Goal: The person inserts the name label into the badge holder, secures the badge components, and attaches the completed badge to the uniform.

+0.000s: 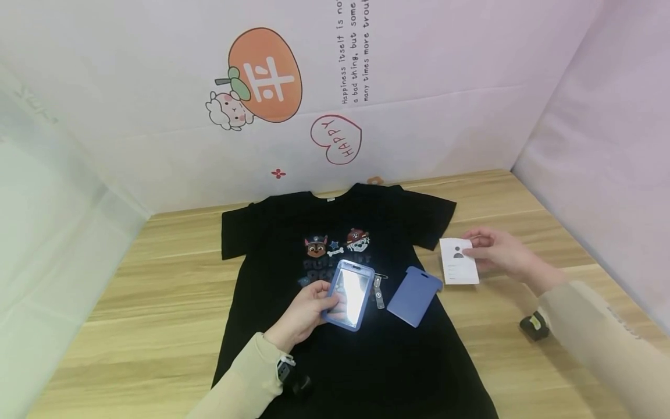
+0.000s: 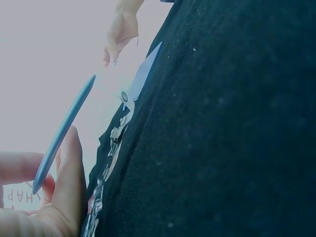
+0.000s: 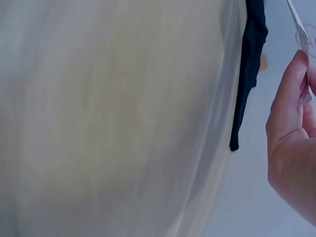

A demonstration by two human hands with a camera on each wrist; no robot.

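Left hand (image 1: 303, 308): thumb on the front, fingers behind, closed on the left edge of a blue badge holder (image 1: 356, 291), a rounded rectangle with a glossy clear window, held up over the shirt. Right hand (image 1: 497, 254): thumb and fingers pinched on the right edge of a thin white card (image 1: 453, 269) printed with a dark figure, raised above the wood-grained table (image 1: 146, 308). Between them, a matte blue cover (image 1: 414, 297) with a slotted end and a metal-studded clear strap (image 1: 379, 295) lie on the black cloth T-shirt (image 1: 314, 372).
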